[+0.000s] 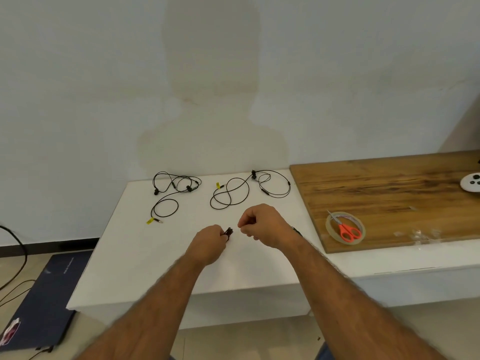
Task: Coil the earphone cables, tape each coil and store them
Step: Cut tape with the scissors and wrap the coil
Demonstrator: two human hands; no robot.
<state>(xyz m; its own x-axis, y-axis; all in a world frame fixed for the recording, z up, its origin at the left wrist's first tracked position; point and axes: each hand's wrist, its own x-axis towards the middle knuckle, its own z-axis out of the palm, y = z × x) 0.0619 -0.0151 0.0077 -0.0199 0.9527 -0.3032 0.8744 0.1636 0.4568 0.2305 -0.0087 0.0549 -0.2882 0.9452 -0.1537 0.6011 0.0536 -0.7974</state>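
Observation:
My left hand [209, 242] grips a small tight coil of black earphone cable [229, 233] just above the white table [135, 255]. My right hand [262, 224] is curled close to the right of the coil, its thumb and fingers pinched together; what they pinch is too small to make out. A bit of black cable [296, 230] shows behind my right wrist. Two loose black earphones lie at the back of the table: one on the left [172, 193] with a yellow tag by its plug, one on the right [249, 189].
A wooden board [389, 193] lies to the right, carrying a roll of clear tape [331, 228] with orange-handled scissors [348, 231] across it. Scraps of clear tape [415, 233] sit near its front edge. A white dish [471, 181] is at the far right. A dark folder [46, 302] lies on the floor.

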